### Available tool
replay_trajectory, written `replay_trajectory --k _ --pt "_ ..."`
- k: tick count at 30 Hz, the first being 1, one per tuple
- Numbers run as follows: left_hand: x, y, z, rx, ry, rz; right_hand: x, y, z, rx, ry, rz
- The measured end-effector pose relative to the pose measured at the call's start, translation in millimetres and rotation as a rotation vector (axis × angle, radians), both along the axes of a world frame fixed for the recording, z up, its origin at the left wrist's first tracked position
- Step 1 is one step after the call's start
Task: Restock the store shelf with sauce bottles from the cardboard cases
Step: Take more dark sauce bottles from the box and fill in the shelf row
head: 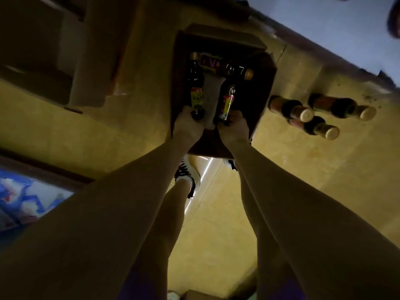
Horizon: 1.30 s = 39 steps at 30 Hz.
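Observation:
An open cardboard case (263, 87) sits on the yellow floor below me. Inside it lie dark sauce bottles with gold caps. My left hand (188, 124) grips the base of one dark bottle (195, 83) with a yellow label, on the case's left side. My right hand (234, 126) grips the base of a second bottle (227, 100) with a red and yellow label. A third bottle (236, 70) lies crosswise along the far side of the case. Both arms reach straight down into the case.
Three more dark bottles (320, 114) stand on the floor right of the case, beside a dark baseboard (324, 45). Folded cardboard (91, 68) lies to the left. My white shoe (187, 173) is just near the case. A blue printed package (28, 198) sits at left.

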<state>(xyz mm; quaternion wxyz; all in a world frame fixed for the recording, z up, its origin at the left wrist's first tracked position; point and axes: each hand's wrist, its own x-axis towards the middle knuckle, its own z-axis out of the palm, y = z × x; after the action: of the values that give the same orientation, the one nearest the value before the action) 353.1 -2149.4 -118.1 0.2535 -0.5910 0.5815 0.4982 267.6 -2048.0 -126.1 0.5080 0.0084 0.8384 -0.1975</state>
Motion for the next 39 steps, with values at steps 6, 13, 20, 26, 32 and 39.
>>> replay_trajectory --k 6,13,20,26,32,39 --pt "-13.9 2.3 -89.4 0.006 -0.036 -0.006 1.9 7.8 -85.3 0.035 0.027 -0.058" --pt "-18.3 -7.6 -166.6 0.153 -0.12 0.325 -5.5 4.3 -150.8 0.114 -0.096 -0.144" --pt "-19.0 -8.4 -195.6 0.102 -0.016 0.323 2.1 -4.2 -189.4 0.137 -0.111 -0.272" --pt "-19.7 -11.6 -206.3 0.06 -0.01 0.298 1.8 3.1 -209.5 0.043 -0.231 -0.353" --pt "-4.9 -5.3 -189.7 0.164 -0.069 0.294 4.2 5.0 -197.9 0.045 -0.178 -0.298" --pt "12.8 0.0 -103.2 0.226 -0.077 0.316 -11.4 -19.4 -106.9 0.123 -0.281 -0.43"
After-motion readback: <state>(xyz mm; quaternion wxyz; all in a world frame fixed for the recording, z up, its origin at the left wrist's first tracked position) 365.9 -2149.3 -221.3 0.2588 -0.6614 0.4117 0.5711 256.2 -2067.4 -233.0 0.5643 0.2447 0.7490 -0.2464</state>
